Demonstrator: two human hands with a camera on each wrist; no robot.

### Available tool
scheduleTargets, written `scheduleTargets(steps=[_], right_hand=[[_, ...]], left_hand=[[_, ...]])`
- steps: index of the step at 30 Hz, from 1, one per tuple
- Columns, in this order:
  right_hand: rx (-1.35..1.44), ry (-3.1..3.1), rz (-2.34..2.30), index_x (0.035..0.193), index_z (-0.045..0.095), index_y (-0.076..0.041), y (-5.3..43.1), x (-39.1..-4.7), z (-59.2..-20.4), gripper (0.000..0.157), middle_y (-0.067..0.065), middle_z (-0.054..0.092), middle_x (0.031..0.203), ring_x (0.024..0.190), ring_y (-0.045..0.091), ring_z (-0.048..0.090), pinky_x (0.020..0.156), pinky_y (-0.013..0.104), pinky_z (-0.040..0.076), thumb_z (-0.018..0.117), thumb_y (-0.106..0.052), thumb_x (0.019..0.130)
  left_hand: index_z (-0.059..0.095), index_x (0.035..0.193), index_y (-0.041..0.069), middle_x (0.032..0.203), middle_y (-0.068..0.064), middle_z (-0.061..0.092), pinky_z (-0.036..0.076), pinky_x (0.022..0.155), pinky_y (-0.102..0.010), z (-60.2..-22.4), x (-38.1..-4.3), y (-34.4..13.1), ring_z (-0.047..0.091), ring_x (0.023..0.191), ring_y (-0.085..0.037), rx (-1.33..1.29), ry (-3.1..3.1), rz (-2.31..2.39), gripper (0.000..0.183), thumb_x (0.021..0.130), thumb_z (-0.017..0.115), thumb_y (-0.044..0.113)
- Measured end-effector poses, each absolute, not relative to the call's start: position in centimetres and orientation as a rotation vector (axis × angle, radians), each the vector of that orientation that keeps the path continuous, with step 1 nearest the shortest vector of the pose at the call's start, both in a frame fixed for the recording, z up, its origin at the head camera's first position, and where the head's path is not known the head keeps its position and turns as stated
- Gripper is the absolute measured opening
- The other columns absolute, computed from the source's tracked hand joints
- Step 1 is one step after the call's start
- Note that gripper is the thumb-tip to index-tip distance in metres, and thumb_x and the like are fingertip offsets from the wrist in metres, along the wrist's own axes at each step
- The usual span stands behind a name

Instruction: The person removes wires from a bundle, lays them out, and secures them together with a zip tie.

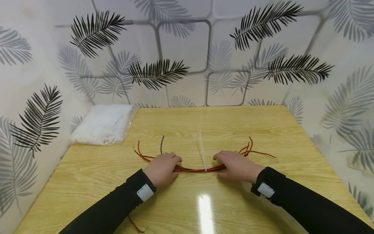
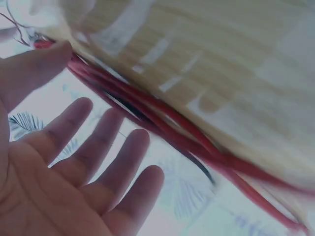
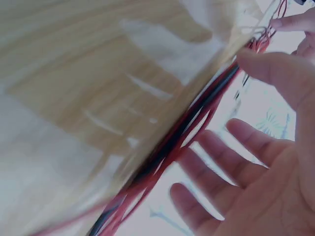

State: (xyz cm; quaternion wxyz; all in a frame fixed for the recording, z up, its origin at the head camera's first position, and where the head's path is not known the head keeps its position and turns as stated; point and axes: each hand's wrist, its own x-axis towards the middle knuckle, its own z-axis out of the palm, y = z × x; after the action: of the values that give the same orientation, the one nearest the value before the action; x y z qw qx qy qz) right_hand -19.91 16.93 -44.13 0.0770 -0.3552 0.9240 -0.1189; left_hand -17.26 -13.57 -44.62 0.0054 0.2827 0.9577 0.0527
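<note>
A bundle of red and black wires (image 1: 191, 170) lies across the wooden table, its loose ends fanned out at both sides. Around its middle sits a white cable tie (image 1: 203, 152), its tail pointing toward the back of the table. My left hand (image 1: 163, 167) is over the left part of the bundle; in the left wrist view its fingers are spread, with the thumb right at the wires (image 2: 142, 105). On the right part is my right hand (image 1: 238, 167). The right wrist view shows its thumb at the wires (image 3: 189, 120) and loosely extended fingers alongside them.
A clear plastic bag of white items (image 1: 103, 123) lies at the table's back left corner. One loose red wire (image 1: 135, 224) is near the front edge, partly hidden by the left sleeve. Patterned walls stand behind and beside the wooden table (image 1: 181, 201).
</note>
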Motion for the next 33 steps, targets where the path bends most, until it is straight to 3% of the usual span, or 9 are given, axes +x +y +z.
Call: scheduleTargets(steps=[4, 9, 15, 20, 27, 33], right_hand=[[-1.022, 2.813, -0.242, 0.137, 0.055, -0.007, 20.3, -19.7, -44.4, 0.060, 0.009, 0.058, 0.132, 0.122, 0.030, 0.055, 0.102, 0.053, 0.043, 0.075, -0.035, 0.087], [-1.027, 2.888, -0.124, 0.136, 0.055, -0.006, 23.7, -19.9, -44.8, 0.055, 0.012, 0.057, 0.135, 0.126, 0.033, 0.053, 0.101, 0.057, 0.043, 0.072, -0.030, 0.090], [-1.172, 2.968, -0.058, 0.117, 0.066, -0.011, 25.7, -20.5, -44.9, 0.031, 0.003, 0.065, 0.111, 0.101, 0.023, 0.063, 0.084, 0.049, 0.051, 0.075, -0.021, 0.089], [-1.265, 2.983, -0.063, 0.097, 0.071, -0.018, 26.5, -20.9, -45.3, 0.011, -0.007, 0.062, 0.089, 0.080, 0.014, 0.060, 0.074, 0.041, 0.051, 0.076, -0.017, 0.088], [-1.309, 2.970, -0.091, 0.091, 0.071, -0.018, 27.1, -21.1, -45.1, 0.010, -0.010, 0.058, 0.081, 0.071, 0.009, 0.055, 0.069, 0.038, 0.052, 0.076, -0.012, 0.086], [-1.328, 2.988, -0.060, 0.092, 0.072, -0.019, 27.4, -21.2, -45.4, 0.010, -0.010, 0.060, 0.083, 0.072, 0.010, 0.058, 0.069, 0.038, 0.052, 0.078, -0.015, 0.086]], left_hand=[[0.064, 0.125, 0.008, 0.122, -0.010, 0.063, 0.047, 0.097, -0.045, -44.4, -17.0, -15.9, 0.059, 0.115, -0.029, 0.794, 2.992, 0.147, 0.043, 0.089, 0.074, 0.030], [0.063, 0.130, 0.010, 0.130, -0.010, 0.060, 0.041, 0.104, -0.051, -44.3, -16.9, -18.1, 0.054, 0.125, -0.032, 0.881, 2.986, 0.105, 0.044, 0.093, 0.071, 0.033], [0.070, 0.121, 0.018, 0.111, -0.003, 0.064, 0.047, 0.096, -0.048, -44.7, -17.6, -19.3, 0.060, 0.110, -0.027, 1.068, 3.033, 0.092, 0.030, 0.092, 0.072, 0.027], [0.072, 0.111, 0.017, 0.098, 0.002, 0.065, 0.051, 0.083, -0.040, -45.3, -18.3, -20.1, 0.063, 0.089, -0.019, 1.110, 3.018, 0.171, 0.023, 0.090, 0.074, 0.028], [0.072, 0.111, 0.014, 0.101, 0.001, 0.066, 0.053, 0.080, -0.037, -45.2, -18.7, -22.6, 0.064, 0.090, -0.019, 1.056, 2.994, 0.190, 0.030, 0.087, 0.077, 0.032], [0.074, 0.094, 0.019, 0.087, 0.006, 0.063, 0.052, 0.073, -0.034, -44.9, -18.6, -23.3, 0.061, 0.079, -0.014, 1.016, 3.005, 0.182, 0.006, 0.090, 0.075, 0.022]])
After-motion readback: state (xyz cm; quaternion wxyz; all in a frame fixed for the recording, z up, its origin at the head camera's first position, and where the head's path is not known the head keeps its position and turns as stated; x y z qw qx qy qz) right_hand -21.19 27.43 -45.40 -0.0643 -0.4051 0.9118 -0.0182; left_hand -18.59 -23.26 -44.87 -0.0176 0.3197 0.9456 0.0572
